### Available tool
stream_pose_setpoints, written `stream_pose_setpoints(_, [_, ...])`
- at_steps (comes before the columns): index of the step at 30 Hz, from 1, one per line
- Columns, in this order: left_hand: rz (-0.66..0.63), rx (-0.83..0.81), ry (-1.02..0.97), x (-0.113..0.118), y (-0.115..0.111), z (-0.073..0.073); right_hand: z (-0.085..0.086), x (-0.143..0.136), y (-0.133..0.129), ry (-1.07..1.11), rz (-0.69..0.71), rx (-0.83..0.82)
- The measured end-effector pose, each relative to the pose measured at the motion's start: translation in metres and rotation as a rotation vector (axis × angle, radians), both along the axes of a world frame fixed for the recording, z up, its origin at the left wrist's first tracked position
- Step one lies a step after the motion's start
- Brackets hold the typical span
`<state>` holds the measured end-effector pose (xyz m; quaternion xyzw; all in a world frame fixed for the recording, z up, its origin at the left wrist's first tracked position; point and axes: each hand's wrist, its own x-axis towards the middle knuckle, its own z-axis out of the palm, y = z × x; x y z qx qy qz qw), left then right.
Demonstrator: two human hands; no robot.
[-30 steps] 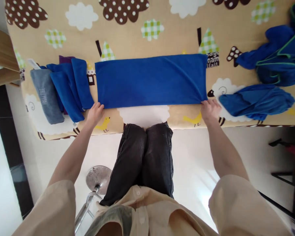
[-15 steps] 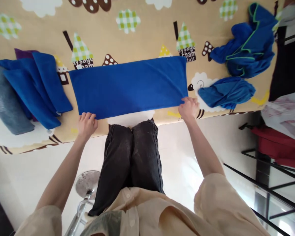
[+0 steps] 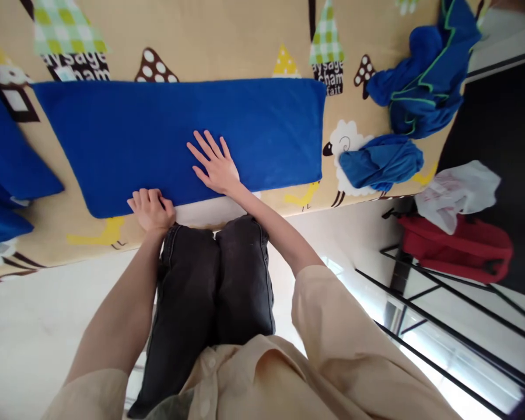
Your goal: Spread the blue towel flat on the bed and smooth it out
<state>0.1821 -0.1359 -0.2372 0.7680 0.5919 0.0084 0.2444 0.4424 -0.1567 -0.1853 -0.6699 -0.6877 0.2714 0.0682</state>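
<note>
A long blue cloth (image 3: 157, 134) lies flat in a rectangle on the patterned tablecloth (image 3: 240, 35). My right hand (image 3: 216, 166) rests palm down on the cloth near its middle, with its fingers spread. At the cloth's near edge, left of the middle, is my left hand (image 3: 151, 211). Its fingers are curled and the thumb is close to them; whether they pinch the edge is too small to tell.
Blue folded cloths (image 3: 13, 157) lie at the left edge. On the right are a crumpled blue cloth (image 3: 382, 162) and a green-edged one (image 3: 437, 76). Beyond the table stand a white plastic bag (image 3: 459, 189), a red bag (image 3: 459, 248) and black metal bars.
My right hand has left the cloth's near right corner and moved left to its middle, opening flat. My left hand has shifted from the near left corner along the edge. The view has moved closer.
</note>
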Motion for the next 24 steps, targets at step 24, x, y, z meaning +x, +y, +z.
stream_pose_setpoints(24, [0.038, 0.105, -0.068, 0.003, -0.004, -0.005, -0.028, 0.202, -0.147, -0.425, -0.697, 0.01])
